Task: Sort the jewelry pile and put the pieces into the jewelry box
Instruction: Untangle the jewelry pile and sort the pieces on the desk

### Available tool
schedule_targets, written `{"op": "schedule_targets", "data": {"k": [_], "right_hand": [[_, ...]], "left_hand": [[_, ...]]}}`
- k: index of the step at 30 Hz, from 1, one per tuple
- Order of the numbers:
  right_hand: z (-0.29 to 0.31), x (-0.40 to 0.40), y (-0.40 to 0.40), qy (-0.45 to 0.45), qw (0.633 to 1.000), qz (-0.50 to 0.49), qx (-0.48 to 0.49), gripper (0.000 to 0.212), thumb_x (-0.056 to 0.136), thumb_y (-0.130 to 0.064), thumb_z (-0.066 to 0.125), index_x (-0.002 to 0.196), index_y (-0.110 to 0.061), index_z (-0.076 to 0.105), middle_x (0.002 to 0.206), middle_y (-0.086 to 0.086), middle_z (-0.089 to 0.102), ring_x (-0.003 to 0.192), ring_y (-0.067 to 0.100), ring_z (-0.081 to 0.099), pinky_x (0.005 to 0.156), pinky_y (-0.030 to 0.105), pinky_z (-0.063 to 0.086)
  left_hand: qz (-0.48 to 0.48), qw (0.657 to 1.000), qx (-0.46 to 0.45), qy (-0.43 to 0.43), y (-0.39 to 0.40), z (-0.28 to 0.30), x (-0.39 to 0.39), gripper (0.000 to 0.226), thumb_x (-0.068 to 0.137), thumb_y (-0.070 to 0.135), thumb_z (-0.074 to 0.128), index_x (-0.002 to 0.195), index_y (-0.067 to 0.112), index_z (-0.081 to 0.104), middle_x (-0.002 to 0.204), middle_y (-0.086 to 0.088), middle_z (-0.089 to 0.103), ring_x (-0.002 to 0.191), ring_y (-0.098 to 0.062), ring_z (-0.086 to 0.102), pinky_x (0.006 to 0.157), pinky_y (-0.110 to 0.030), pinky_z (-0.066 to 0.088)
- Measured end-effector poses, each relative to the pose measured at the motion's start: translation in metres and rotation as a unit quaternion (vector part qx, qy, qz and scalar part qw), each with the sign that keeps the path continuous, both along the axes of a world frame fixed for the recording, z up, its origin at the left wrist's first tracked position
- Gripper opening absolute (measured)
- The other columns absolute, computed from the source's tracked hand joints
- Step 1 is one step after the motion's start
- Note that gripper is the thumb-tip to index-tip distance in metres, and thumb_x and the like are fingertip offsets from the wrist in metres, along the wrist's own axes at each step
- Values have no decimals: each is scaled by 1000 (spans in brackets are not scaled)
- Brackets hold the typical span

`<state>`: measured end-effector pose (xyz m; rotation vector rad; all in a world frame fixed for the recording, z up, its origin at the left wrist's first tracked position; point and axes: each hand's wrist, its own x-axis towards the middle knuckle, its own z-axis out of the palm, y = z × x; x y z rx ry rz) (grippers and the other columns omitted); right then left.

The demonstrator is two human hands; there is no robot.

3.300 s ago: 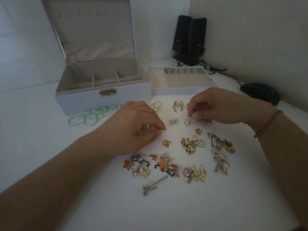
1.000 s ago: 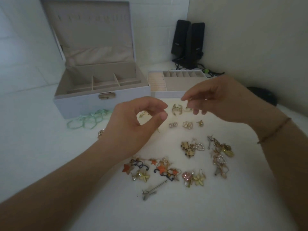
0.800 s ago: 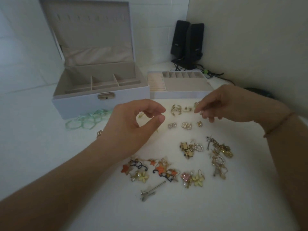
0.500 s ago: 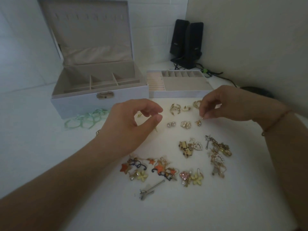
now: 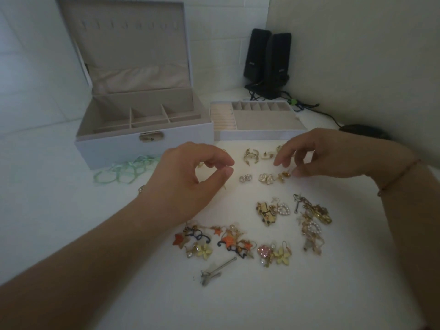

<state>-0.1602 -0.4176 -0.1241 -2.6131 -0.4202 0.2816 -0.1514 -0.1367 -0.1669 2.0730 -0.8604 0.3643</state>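
Observation:
The open white jewelry box (image 5: 114, 145) stands at the back left with its lid up, and its lift-out tray (image 5: 259, 135) sits beside it. Sorted pieces lie in rows in front of the tray: gold interlocked earrings (image 5: 251, 156), a small crystal pair (image 5: 245, 178), rose earrings (image 5: 266, 178) and a small gold stud (image 5: 285, 174). My right hand (image 5: 333, 156) hovers over them with fingers spread, its thumb tip beside the gold stud. My left hand (image 5: 188, 179) hovers left of the rows, thumb and forefinger curved into a loose ring with nothing visibly between them. The unsorted pile (image 5: 238, 241) lies nearer to me.
A green ribbon (image 5: 123, 170) lies in front of the box. Gold and pearl charms (image 5: 314, 215) and a silver pin (image 5: 214, 270) sit near the pile. Two black speakers (image 5: 266, 60) with cables stand at the back, and a dark mouse (image 5: 362, 131) at the right wall.
My right hand came down to the row, pinched the gold stud beside the rose earrings, then spread its fingers off it. My left hand lifted from the table and stayed hovering.

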Motion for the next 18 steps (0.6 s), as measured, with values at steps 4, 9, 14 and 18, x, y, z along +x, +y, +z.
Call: {"op": "schedule_targets", "data": {"k": [4,9,14,18], "right_hand": [[-3,-1,11,22,999,25,0,26,75,-33,76,100,-36,68,95,-14,63,79,6,59,65,13,47],[-9,4,12,7,999,-3,-44,10,77,-31,76,85,-32,70,87,-9,69,83,13,64,79,29,54],[-7,5,5,-10,995,-81,-64,11,76,-26,78,77,-30,68,76,-9,67,57,-2,60,58,16,48],[-7,5,2,1,991,-114,-75,16,74,-19,80,81,-26,68,77,-6,68,63,10,67,58,17,51]], "left_hand": [[0,1000,0,-7,0,-1,1,11,84,35,65,92,34,72,103,35,60,95,0,60,81,-5,41],[-6,1000,-9,-12,-1,-2,1,9,83,34,66,90,38,69,91,29,66,94,-4,62,81,-12,45],[-5,1000,-8,-25,-1,-2,1,9,83,32,66,90,37,70,85,31,64,93,-2,61,83,-15,46],[-4,1000,-2,-26,0,-2,1,11,84,33,66,92,33,73,86,32,63,94,1,60,73,-7,44]]}}
